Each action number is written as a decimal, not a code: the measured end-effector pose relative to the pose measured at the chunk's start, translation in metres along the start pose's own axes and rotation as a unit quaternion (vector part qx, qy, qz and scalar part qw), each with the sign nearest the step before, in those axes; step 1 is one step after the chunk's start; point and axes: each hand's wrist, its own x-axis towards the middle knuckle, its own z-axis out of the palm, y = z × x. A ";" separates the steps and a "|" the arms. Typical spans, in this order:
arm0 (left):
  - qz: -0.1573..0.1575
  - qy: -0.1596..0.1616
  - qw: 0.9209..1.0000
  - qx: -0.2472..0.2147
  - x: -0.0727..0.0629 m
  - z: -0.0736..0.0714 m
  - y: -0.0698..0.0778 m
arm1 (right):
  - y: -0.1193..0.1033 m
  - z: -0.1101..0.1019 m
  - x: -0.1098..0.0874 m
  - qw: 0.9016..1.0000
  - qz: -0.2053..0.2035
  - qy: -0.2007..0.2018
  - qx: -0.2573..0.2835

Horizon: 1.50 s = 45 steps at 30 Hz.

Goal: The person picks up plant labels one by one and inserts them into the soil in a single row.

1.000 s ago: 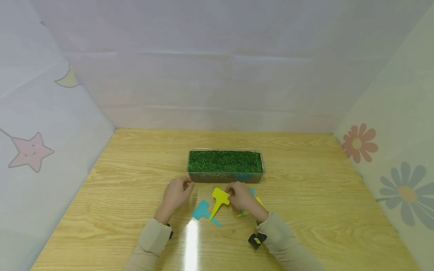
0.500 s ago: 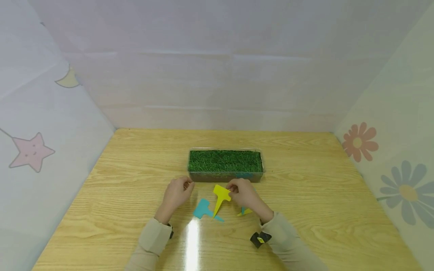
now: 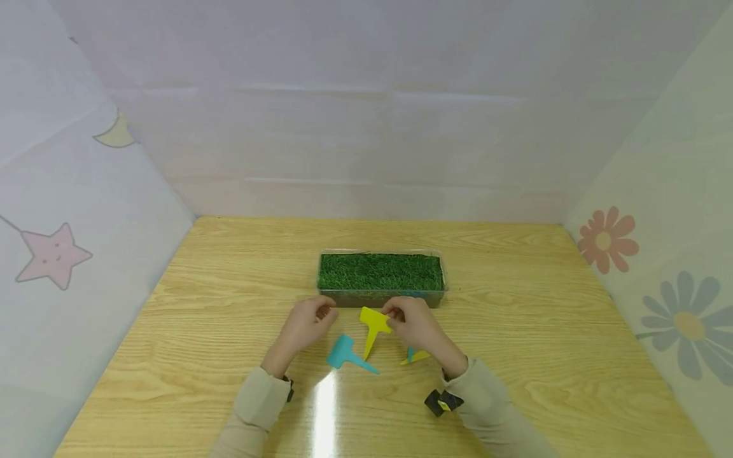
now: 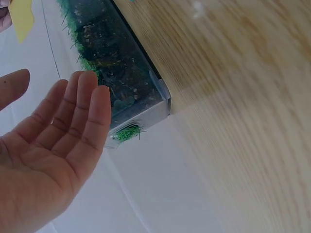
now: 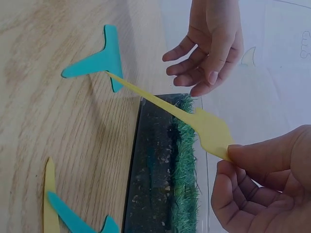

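Observation:
My right hand pinches the corner of a yellow T-shaped plant label between thumb and fingertips; its pointed stem hangs toward the table in the head view. Nothing is in my left hand, whose relaxed, slightly bent fingers stand near the front left corner of the clear planter box. Green artificial grass tops the dark fill in that box. A blue plant label lies on the table between the hands. Another yellow label and a blue one lie crossed, partly hidden under my right hand in the head view.
The wood-grain table is enclosed by pale cloth walls at the back and sides. The planter box stands just beyond both hands. A bright light reflection shows on the tabletop near its front.
My right hand has lifted the yellow label a little and moved it away from my body. The blue label on the table has shifted and turned slightly. My left hand has edged right.

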 end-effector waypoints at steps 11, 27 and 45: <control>0.065 -0.016 0.998 -0.024 0.003 0.003 0.009 | -0.004 0.002 -0.002 0.998 -0.040 0.038 -0.031; 0.169 0.007 0.985 -0.017 0.008 0.011 0.018 | -0.014 0.004 -0.003 0.989 -0.082 0.086 -0.090; 0.267 0.040 0.962 0.042 0.017 0.018 0.025 | -0.011 0.009 0.000 0.973 -0.152 0.125 -0.124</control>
